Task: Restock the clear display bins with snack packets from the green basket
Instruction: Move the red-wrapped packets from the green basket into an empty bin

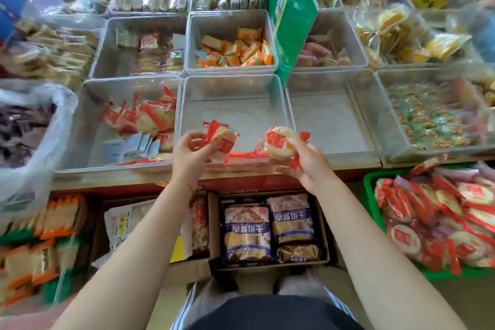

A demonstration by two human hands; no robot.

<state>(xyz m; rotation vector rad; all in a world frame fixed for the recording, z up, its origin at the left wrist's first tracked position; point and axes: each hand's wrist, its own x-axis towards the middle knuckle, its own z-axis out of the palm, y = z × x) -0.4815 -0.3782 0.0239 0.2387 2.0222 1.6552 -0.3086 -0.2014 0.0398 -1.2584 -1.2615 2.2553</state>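
Shop display counter, tiered, covered edge to edge with clear plastic bins; the outer edges of the view are blurred. Front row, centre: one clear bin [235, 104] with a bare grey floor, its near wall directly behind both hands. Just left of it, a bin of red-wrapped round rice crackers [150, 118] with a few pale blue sachets at its front. Just right, a further clear bin [329, 118] showing only its floor. Behind the centre bin, a bin of small orange-wrapped sweets [238, 48]. An upright green carton [292, 8] stands between bins in the second row.

Left hand [191, 154] pinches one red-wrapped cracker packet [221, 138] between thumb and curled fingertips, held over the front edge of the centre bin. Right hand [305, 161] grips a second red-wrapped packet [281, 142], thumb on top and fingers curled beneath, at the same front edge. A loose strip of red wrapper lies between the two hands; whether it belongs to either packet cannot be told.

Green basket [371, 195] sits at lower right, below counter level, heaped with matching red-wrapped packets. Beneath the counter edge, an open cardboard box [325, 236] holds blue-labelled biscuit bags [246, 233]. Orange-wrapped packs are stacked at lower left.
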